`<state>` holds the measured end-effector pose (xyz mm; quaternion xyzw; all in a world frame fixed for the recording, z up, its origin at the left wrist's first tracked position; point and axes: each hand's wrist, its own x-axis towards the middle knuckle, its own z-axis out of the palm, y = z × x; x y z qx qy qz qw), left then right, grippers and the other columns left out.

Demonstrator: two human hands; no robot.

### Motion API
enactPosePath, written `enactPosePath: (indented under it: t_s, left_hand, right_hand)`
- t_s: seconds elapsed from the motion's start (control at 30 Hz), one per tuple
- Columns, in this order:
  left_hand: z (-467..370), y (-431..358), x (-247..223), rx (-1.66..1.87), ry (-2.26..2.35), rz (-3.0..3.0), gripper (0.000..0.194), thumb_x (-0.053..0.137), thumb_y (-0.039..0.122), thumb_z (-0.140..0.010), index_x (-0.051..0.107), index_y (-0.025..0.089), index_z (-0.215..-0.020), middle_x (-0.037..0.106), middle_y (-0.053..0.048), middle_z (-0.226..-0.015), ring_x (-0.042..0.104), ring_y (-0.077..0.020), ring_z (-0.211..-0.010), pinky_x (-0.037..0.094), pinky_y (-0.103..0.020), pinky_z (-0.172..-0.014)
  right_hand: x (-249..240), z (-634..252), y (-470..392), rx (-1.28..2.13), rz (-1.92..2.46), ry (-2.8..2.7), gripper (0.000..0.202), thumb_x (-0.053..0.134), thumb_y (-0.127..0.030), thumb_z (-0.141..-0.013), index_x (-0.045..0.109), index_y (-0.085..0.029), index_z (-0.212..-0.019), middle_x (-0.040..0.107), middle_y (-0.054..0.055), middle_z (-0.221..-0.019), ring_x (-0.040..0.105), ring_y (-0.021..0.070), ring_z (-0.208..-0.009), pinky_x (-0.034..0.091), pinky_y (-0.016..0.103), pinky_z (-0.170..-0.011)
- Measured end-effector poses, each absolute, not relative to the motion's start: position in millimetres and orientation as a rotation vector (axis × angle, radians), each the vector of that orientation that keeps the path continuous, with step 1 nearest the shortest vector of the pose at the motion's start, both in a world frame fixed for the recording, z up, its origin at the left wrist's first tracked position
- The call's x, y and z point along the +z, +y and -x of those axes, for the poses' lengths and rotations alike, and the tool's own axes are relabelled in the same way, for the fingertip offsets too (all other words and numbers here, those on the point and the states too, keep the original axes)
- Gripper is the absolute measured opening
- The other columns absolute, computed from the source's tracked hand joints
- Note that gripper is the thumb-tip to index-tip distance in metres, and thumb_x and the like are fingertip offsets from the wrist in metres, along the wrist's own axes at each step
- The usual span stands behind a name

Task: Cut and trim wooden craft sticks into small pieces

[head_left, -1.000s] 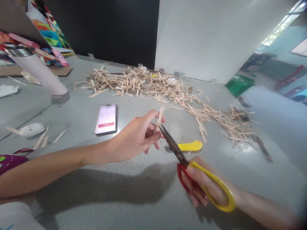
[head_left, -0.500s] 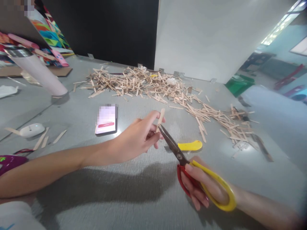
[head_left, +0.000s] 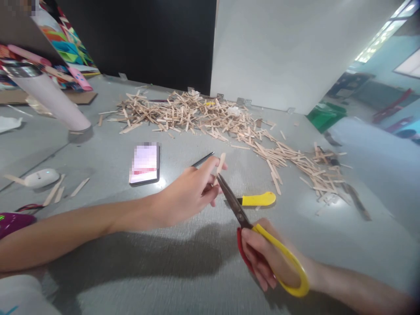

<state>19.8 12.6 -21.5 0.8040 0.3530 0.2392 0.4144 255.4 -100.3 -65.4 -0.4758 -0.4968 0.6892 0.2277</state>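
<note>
1. Pale, flat wooden stick [head_left: 222,160] is slanting in the middle of the view, above the grey worktop [head_left: 108,159], its free end pointing up and away from the person.
2. The person's left hand [head_left: 187,188] is gripping this stick with its fingertips, reaching in from the left.
3. The person's right hand [head_left: 262,247] is gripping scissors with dark metal blades, one yellow loop and one red loop [head_left: 241,217]. Their tips are meeting the stick close to the left fingertips; whether the stick is lying between the blades, I cannot tell.
4. Judging from this closeness, a slipping blade could be nicking a left fingertip, especially if the small stick is twisting in that light pinch. Too hard a squeeze could be splitting the wood or sending a chip flying.
5. A yellow-handled craft knife [head_left: 259,199] is lying just beyond the scissors, its blade partly hidden behind them; a careless sweep of the right hand could be catching its edge.
6. Farther back, a long, loose heap of similar wooden sticks [head_left: 190,113] is spreading across the worktop. A black smartphone with a lit screen [head_left: 145,164] is lying near the left forearm.
</note>
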Motion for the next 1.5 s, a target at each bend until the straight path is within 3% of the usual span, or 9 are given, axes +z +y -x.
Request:
enactPosePath:
  t_s: [0.17, 0.37, 0.5, 0.6, 0.7, 1.03, 1.17, 1.3, 1.5]
  left_hand:
    - [-20, 10, -24, 0.617, 0.861, -2.029, 0.026, 0.053, 0.022, -0.106, 0.045, 0.024, -0.13, 0.072, 0.006, -0.074, 0.069, -0.0138, -0.057, 0.05, -0.024, -0.058]
    - [-15, 20, -29, 0.557, 0.844, -2.193, 0.027, 0.05, 0.025, -0.11, 0.046, 0.021, -0.136, 0.076, 0.001, -0.082, 0.075, -0.0178, -0.071, 0.054, -0.029, -0.07]
    - [-13, 25, -25, 0.495, 0.871, -2.279, 0.021, 0.047, 0.024, -0.112, 0.048, 0.023, -0.133, 0.076, 0.001, -0.081, 0.073, -0.0174, -0.068, 0.051, -0.028, -0.066]
    - [-14, 27, -21, 0.487, 0.864, -2.099, 0.01, 0.048, 0.031, -0.114, 0.047, 0.024, -0.121, 0.08, -0.003, -0.093, 0.077, -0.0163, -0.069, 0.052, -0.023, -0.056]
    - [-13, 30, -19, 0.539, 0.844, -1.915, 0.014, 0.046, 0.038, -0.116, 0.047, 0.024, -0.115, 0.08, -0.007, -0.101, 0.08, -0.0173, -0.07, 0.057, -0.022, -0.051]
    - [-13, 35, -14, 0.682, 0.864, -1.754, 0.038, 0.043, 0.042, -0.119, 0.062, 0.019, -0.095, 0.077, -0.006, -0.081, 0.073, -0.016, -0.066, 0.054, -0.024, -0.054]
    - [-10, 38, -12, 0.854, 1.01, -1.93, 0.037, 0.06, 0.047, -0.112, 0.079, 0.02, -0.096, 0.073, -0.004, -0.092, 0.054, -0.0122, -0.065, 0.039, -0.025, -0.054]
    - [-10, 41, -12, 0.941, 1.047, -1.872, 0.029, 0.068, 0.045, -0.107, 0.077, 0.02, -0.098, 0.069, -0.002, -0.086, 0.058, -0.015, -0.074, 0.042, -0.025, -0.061]
    - [-11, 41, -9, 0.892, 1.044, -1.811, 0.021, 0.06, 0.035, -0.109, 0.073, 0.019, -0.106, 0.067, -0.001, -0.083, 0.06, -0.015, -0.074, 0.046, -0.027, -0.065]
  right_hand:
    - [-71, -252, -104, 1.837, 1.422, -1.392, 0.085, 0.052, -0.092, -0.096, 0.043, -0.023, -0.049, 0.038, -0.005, -0.036, 0.041, 0.0075, -0.03, 0.035, 0.017, -0.034]
    - [-66, -259, -101, 1.886, 1.303, -1.393, 0.086, 0.05, -0.087, -0.102, 0.038, -0.024, -0.045, 0.033, -0.005, -0.031, 0.033, 0.0058, -0.026, 0.028, 0.017, -0.03]
    - [-69, -263, -99, 2.07, 1.312, -1.178, 0.08, 0.057, -0.091, -0.094, 0.045, -0.024, -0.05, 0.035, -0.006, -0.029, 0.032, 0.0075, -0.021, 0.022, 0.017, -0.024]
    - [-70, -265, -94, 2.101, 1.297, -1.097, 0.076, 0.061, -0.089, -0.09, 0.047, -0.024, -0.053, 0.036, -0.006, -0.029, 0.033, 0.0085, -0.021, 0.024, 0.016, -0.023]
    - [-66, -265, -88, 2.09, 1.243, -1.017, 0.076, 0.062, -0.089, -0.088, 0.045, -0.025, -0.052, 0.035, -0.006, -0.028, 0.031, 0.0084, -0.021, 0.029, 0.017, -0.024]
    - [-71, -265, -87, 1.925, 1.275, -1.066, 0.068, 0.061, -0.077, -0.099, 0.047, -0.024, -0.059, 0.036, -0.008, -0.034, 0.03, 0.0086, -0.025, 0.038, 0.019, -0.03]
    - [-70, -266, -88, 1.879, 1.264, -1.205, 0.074, 0.055, -0.083, -0.1, 0.049, -0.023, -0.057, 0.038, -0.006, -0.034, 0.034, 0.009, -0.027, 0.04, 0.02, -0.035]
    - [-65, -266, -89, 1.786, 1.25, -1.319, 0.075, 0.053, -0.09, -0.096, 0.052, -0.023, -0.063, 0.039, -0.006, -0.037, 0.038, 0.0103, -0.032, 0.051, 0.026, -0.046]
    - [-61, -266, -91, 1.816, 1.277, -1.362, 0.072, 0.054, -0.086, -0.099, 0.049, -0.023, -0.065, 0.04, -0.007, -0.042, 0.039, 0.0091, -0.036, 0.049, 0.024, -0.049]
